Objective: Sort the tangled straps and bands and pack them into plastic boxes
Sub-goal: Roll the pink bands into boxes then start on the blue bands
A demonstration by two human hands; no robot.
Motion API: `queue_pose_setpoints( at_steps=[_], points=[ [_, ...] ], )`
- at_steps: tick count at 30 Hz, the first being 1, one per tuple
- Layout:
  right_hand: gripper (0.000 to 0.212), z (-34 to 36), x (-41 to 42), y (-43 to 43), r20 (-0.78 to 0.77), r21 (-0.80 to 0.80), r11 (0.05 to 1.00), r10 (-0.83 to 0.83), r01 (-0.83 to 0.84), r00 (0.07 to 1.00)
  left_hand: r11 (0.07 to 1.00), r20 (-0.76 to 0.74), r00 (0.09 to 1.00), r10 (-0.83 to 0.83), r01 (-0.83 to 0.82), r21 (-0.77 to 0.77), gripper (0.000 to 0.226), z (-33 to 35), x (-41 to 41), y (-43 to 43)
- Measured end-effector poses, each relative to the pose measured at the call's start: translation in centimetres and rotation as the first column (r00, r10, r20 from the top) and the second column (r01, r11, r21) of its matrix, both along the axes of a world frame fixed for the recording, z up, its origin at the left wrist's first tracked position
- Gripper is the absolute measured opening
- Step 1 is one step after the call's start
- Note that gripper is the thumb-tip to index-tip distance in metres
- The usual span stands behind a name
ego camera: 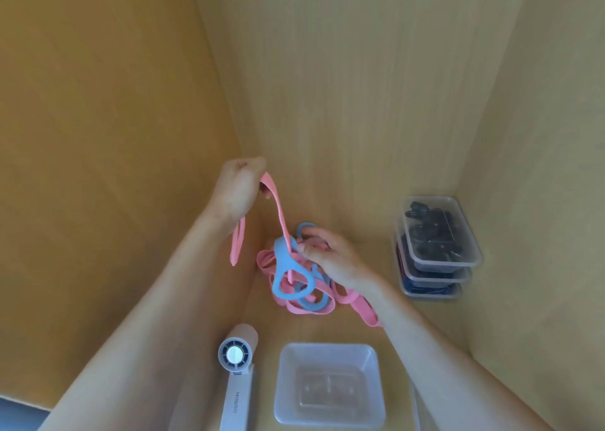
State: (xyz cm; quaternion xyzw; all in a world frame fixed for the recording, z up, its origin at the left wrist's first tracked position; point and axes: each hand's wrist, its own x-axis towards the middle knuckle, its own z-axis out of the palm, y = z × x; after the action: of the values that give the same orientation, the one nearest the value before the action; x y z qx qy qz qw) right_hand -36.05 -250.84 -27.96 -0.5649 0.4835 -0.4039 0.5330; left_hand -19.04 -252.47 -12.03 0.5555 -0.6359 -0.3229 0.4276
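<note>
Wood-grain walls on three sides, pale bench [268,329] below. Left hand [239,188] raised near the back corner, fingers curled tight around a pink strap [280,211] (one loop end hanging down beside the wrist). Strap stretched down from there and threaded, as far as visible, through a ring of a blue band [288,267]. Right hand [327,257] low on the tangle [304,303] of pink and blue at the back of the bench, fingertips pinching some strands, exactly which ones hard to tell. Clear empty box [327,347] near the front edge, apart from the tangle. Stack of filled boxes [438,244] against the right wall. Small white fan [234,353] just beside the empty box.

Step in hand, probably: freeing this one pink strap from the blue band. Better not to pull harder upward, since this is soft, rubbery-looking material, likely to stretch and to tighten the knot. Instead, hold the pile down with the right hand, slacken the strap a little, then slide the blue ring along the strap toward a free end. Look for that free end first. Only after separation, fold the strap and lay it in the empty box, pink with pink.
</note>
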Motion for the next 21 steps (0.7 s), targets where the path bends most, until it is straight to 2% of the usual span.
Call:
queue_pose_setpoints(
  at_steps=[2, 3, 6, 9, 12, 15, 19, 21],
  points=[
    [0.084, -0.1, 0.4, 0.3, -0.012, 0.021, 1.000, -0.016, 0.017, 1.000, 1.000, -0.007, 1.000, 0.024, -0.024, 0.012, 0.036, 0.0, 0.2, 0.1],
    [0.080, -0.4, 0.7, 0.4, -0.023, 0.016, 0.999, -0.031, 0.032, 0.999, 0.999, -0.009, 0.999, 0.034, -0.034, 0.024, 0.035, 0.1, 0.1, 0.2],
    [0.040, -0.9, 1.4, 0.8, -0.048, -0.051, 0.994, -0.097, 0.094, 0.994, 0.997, -0.025, 0.998, 0.053, -0.052, 0.049, 0.036, 0.4, -0.1, 0.5],
    [0.038, -0.5, 1.6, 0.8, -0.020, -0.097, 0.987, -0.132, 0.129, 0.991, 0.998, -0.053, 0.999, 0.007, -0.004, 0.065, 0.038, 0.6, -0.3, 0.7],
    [0.038, 0.4, 1.8, 0.9, 0.025, -0.098, 0.987, -0.128, 0.129, 0.992, 0.996, -0.142, 0.990, -0.019, 0.031, 0.082, 0.048, 0.9, -0.6, 0.8],
    [0.028, 1.4, 1.7, 1.0, -0.026, -0.114, 0.989, -0.099, 0.096, 0.995, 0.995, -0.202, 0.979, -0.029, 0.047, 0.085, 0.042, 1.4, -1.0, 0.7],
    [0.006, 2.0, 0.8, 1.4, -0.008, -0.007, 0.996, -0.091, 0.091, 0.996, 0.996, -0.241, 0.969, -0.053, 0.070, 0.060, 0.034, 1.3, -1.0, 0.4],
    [0.004, 2.2, 0.0, 1.7, 0.117, 0.074, 0.983, -0.178, 0.171, 0.977, 0.996, -0.258, 0.965, -0.045, 0.064, 0.066, 0.032, 0.7, -0.8, 0.2]
  ],
)
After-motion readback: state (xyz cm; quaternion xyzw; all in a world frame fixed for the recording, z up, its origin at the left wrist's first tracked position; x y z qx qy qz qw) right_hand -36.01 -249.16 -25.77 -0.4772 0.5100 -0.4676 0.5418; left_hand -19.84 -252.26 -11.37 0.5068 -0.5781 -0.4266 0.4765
